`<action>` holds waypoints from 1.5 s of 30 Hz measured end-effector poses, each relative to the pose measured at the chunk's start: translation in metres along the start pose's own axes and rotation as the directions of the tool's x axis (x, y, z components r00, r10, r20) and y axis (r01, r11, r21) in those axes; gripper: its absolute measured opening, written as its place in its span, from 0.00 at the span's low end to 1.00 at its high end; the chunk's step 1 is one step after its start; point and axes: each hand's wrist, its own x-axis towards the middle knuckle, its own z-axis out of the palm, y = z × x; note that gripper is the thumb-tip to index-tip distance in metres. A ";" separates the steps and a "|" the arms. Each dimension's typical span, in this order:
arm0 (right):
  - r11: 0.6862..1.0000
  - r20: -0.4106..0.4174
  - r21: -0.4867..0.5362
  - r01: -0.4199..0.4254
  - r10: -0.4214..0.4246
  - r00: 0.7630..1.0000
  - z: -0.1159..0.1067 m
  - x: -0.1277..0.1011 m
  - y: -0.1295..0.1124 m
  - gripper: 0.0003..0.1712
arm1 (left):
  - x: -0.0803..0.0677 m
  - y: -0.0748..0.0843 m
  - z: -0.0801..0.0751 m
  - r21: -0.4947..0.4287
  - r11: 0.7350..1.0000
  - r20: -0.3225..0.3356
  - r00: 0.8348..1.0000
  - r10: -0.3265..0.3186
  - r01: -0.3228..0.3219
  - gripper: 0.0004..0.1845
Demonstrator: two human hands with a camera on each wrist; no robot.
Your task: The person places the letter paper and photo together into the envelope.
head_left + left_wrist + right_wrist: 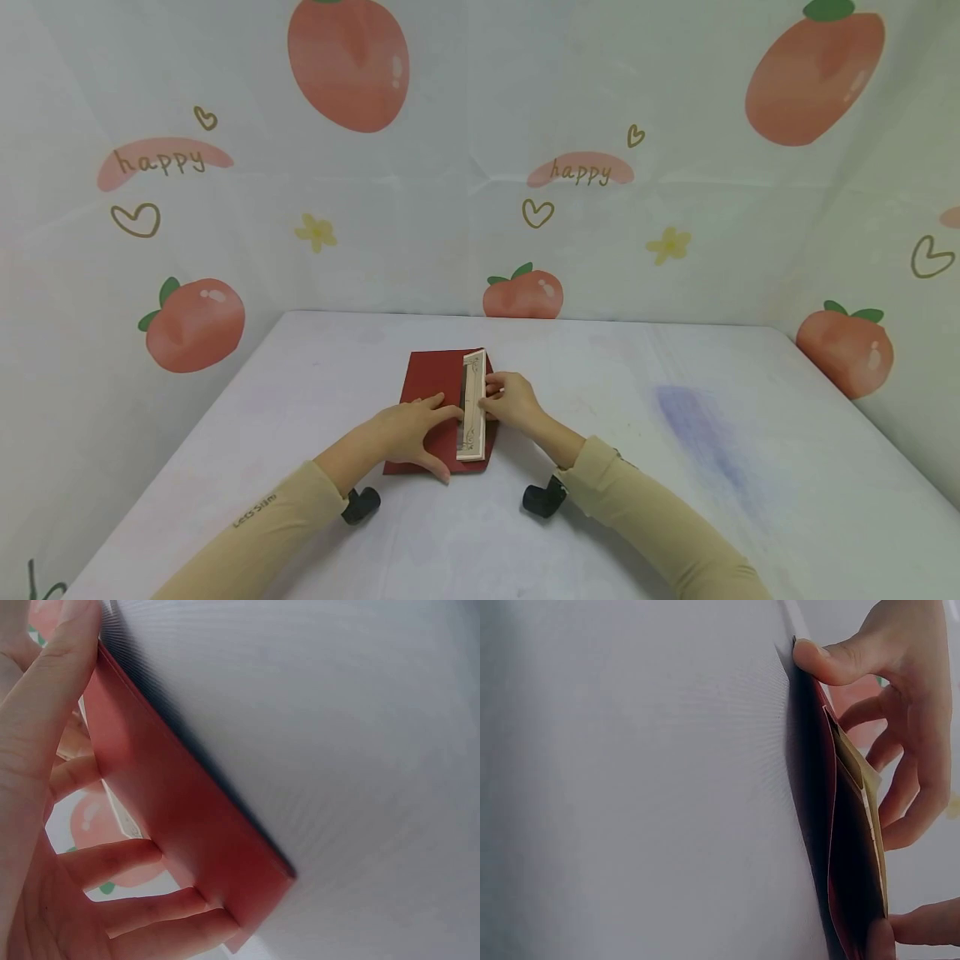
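Note:
A dark red envelope (429, 382) lies flat on the white table (675, 433). A cream patterned card (473, 406) runs lengthwise along its right side. My left hand (420, 429) rests on the envelope with its fingers stretched towards the card and its thumb at the near edge. In the left wrist view the fingers (112, 859) lie against the red envelope (187, 817). My right hand (501, 402) curls its fingers over the card from the right. In the right wrist view its thumb (832, 660) presses the edge of the red envelope (847, 862) and the cream card (859, 776) lifts slightly.
A cloth printed with peaches and the word happy walls in the table at the back and both sides. A faint blue smudge (697, 425) marks the table on the right. Black wrist cameras (362, 504) (543, 497) sit under both sleeves.

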 end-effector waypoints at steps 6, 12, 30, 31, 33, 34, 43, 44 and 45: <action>1.000 -0.002 0.002 -0.005 0.005 1.000 0.001 0.000 0.000 0.26 | 0.001 -0.001 0.001 -0.003 1.000 -0.006 1.000 0.008 -0.008 0.45; 1.000 -0.003 0.014 -0.008 0.008 1.000 0.003 0.000 -0.002 0.24 | 0.001 -0.002 0.001 0.000 1.000 -0.004 1.000 0.009 -0.009 0.45; 1.000 0.001 0.003 0.000 0.000 1.000 0.008 0.004 -0.002 0.22 | 0.001 -0.001 0.001 -0.002 1.000 0.000 1.000 0.004 -0.004 0.45; 1.000 0.000 0.004 0.002 -0.003 1.000 0.008 0.004 -0.003 0.22 | 0.001 -0.001 0.001 -0.002 1.000 -0.001 1.000 0.005 -0.005 0.45; 1.000 0.002 0.007 0.006 -0.006 1.000 0.008 0.003 -0.003 0.22 | 0.001 -0.002 0.001 -0.004 1.000 -0.003 1.000 0.006 -0.006 0.45; 1.000 0.003 0.008 0.008 -0.008 1.000 0.008 0.003 -0.004 0.22 | 0.001 -0.002 0.001 -0.006 1.000 -0.004 1.000 0.007 -0.007 0.45; 0.999 0.005 -0.002 0.037 -0.037 0.999 0.009 0.001 -0.006 0.24 | 0.002 -0.003 0.002 -0.015 1.000 -0.007 1.000 0.007 -0.007 0.44; 0.999 0.005 -0.006 0.041 -0.041 0.999 0.010 0.001 -0.006 0.24 | 0.002 -0.003 0.001 -0.012 1.000 -0.007 1.000 0.007 -0.007 0.44; 0.999 0.004 -0.006 0.044 -0.044 0.999 0.010 0.001 -0.006 0.24 | 0.001 -0.002 0.001 -0.011 1.000 -0.007 1.000 0.006 -0.006 0.44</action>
